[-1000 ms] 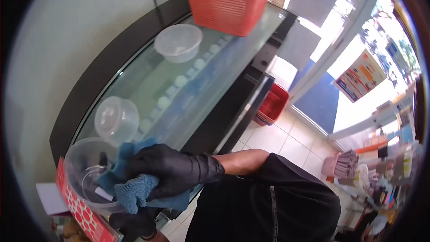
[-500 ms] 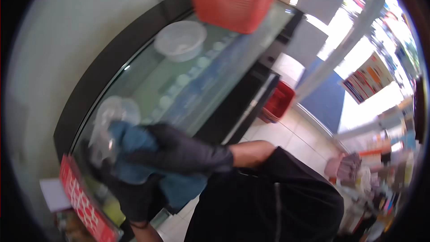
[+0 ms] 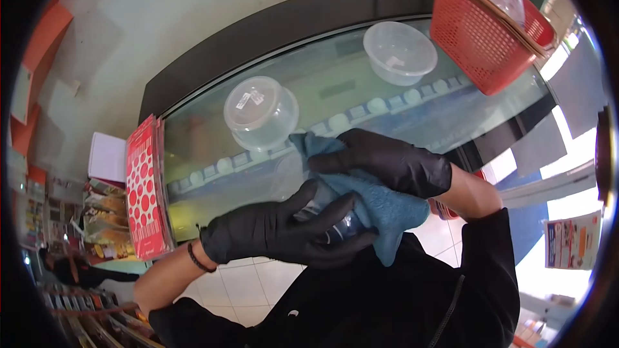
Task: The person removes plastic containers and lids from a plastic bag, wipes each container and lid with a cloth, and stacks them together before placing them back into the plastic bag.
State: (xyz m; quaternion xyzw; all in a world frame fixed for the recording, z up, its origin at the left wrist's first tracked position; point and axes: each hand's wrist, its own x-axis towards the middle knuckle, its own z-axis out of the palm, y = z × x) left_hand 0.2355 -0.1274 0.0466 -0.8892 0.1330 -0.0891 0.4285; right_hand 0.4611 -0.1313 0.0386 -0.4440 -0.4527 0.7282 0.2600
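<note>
My left hand (image 3: 290, 229), in a black glove, has its fingers wrapped round a clear plastic container (image 3: 348, 224), mostly hidden by the fingers and a cloth. A blue cloth (image 3: 387, 209) is gripped in my black-gloved right hand (image 3: 393, 161) and lies against that container. Just beyond my hands, a clear plastic tub (image 3: 264, 113) with a label rests upside down on the glass counter (image 3: 322, 100). Farther back to the right stands a second clear tub (image 3: 400, 55), opening upward.
A red plastic basket (image 3: 480, 32) holding a clear plastic bag stands at the counter's far right. Red-and-white dotted packs (image 3: 142, 187) stand upright at its left end. A person in dark clothes (image 3: 74, 270) is at the far left.
My view has swung left and levelled. Both hands have come away from the counter's left end, closer to my body, still with the cloth and container. The upside-down tub now shows plainly.
</note>
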